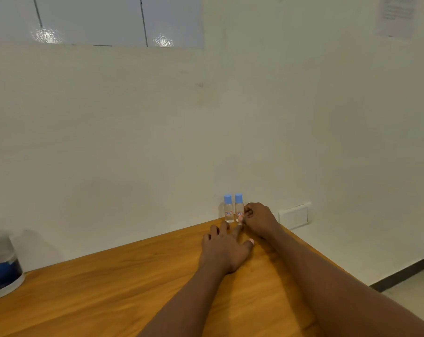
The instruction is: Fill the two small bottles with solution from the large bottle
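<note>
Two small clear bottles with blue caps and orange labels stand upright side by side at the far edge of the wooden table, against the wall: the left small bottle (228,208) and the right small bottle (239,207). My right hand (259,218) touches the right small bottle's lower side, thumb and fingers curled around it. My left hand (224,246) lies flat on the table just in front of both bottles, fingers spread, holding nothing. The large bottle (2,261), clear with a blue band near its base, stands at the far left edge of view, partly cut off.
The wooden table (123,280) runs from the left to a right edge beyond my right arm. A cream wall stands directly behind it, with a white wall socket (294,216) to the right of the bottles. Floor and a dark skirting show at the lower right.
</note>
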